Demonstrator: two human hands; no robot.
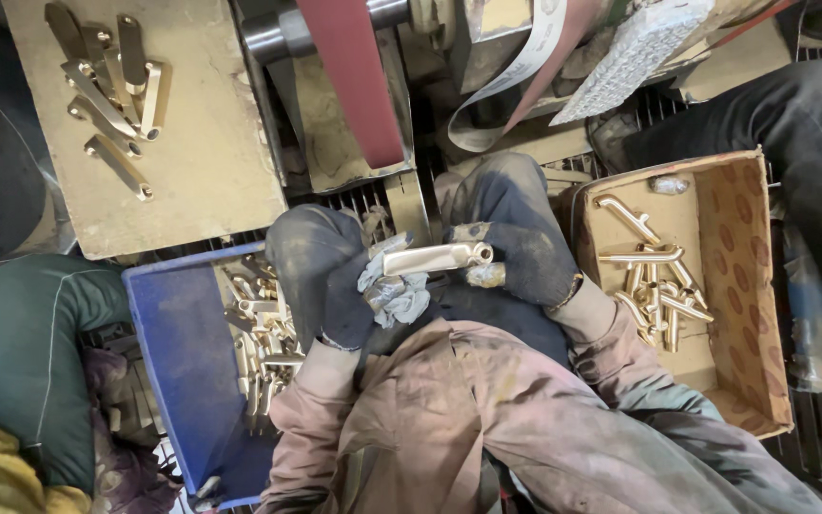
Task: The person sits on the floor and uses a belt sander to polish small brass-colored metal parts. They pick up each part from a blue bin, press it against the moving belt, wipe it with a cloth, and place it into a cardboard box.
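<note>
Two gloved hands hold a brass part over the lap.

The left hand closes its grip on a grey rag at one end of the brass part; the right hand grips the other, tubular end. The part lies level between them, below a red sanding belt. A blue tray of brass pieces sits left, a cardboard box of them right.

A brown cardboard box is sitting open just right of the right hand — printed ovals are showing on its inner walls. A blue tray is lying below the left hand — rectangular, plain.
</note>
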